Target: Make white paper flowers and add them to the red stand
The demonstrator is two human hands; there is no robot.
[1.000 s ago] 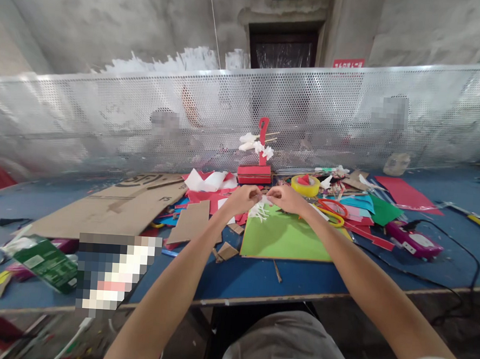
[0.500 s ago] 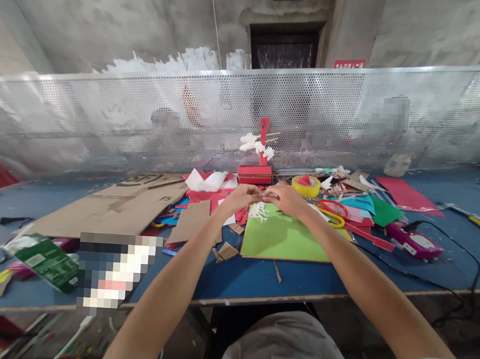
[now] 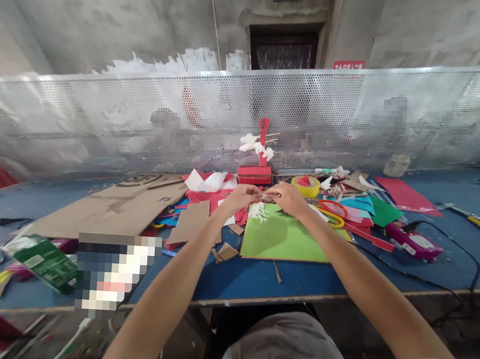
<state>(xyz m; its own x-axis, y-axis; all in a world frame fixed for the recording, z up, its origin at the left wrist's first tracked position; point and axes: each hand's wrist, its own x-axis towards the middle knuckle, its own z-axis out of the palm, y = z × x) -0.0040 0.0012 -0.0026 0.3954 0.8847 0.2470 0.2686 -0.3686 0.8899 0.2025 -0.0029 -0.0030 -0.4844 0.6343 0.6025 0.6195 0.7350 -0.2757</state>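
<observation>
Right hand is easing slightly off left hand | both hands' fingers are pinching a white bit, looks like | now it's peeking out near green sheet

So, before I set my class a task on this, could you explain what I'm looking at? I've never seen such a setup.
There is no machine here: a person works with two bare hands. The view comes from a camera worn on the head, looking forward and down. The left hand and right hand nearly meet. A small whitish thing shows between them, too small to name; I cannot tell which hand holds it. On the blue table lie a green sheet, a large cardboard piece, a yellow roll of tape and a purple device. White branching pieces are by the green sheet's far left corner, and a red upright piece stands behind.
</observation>
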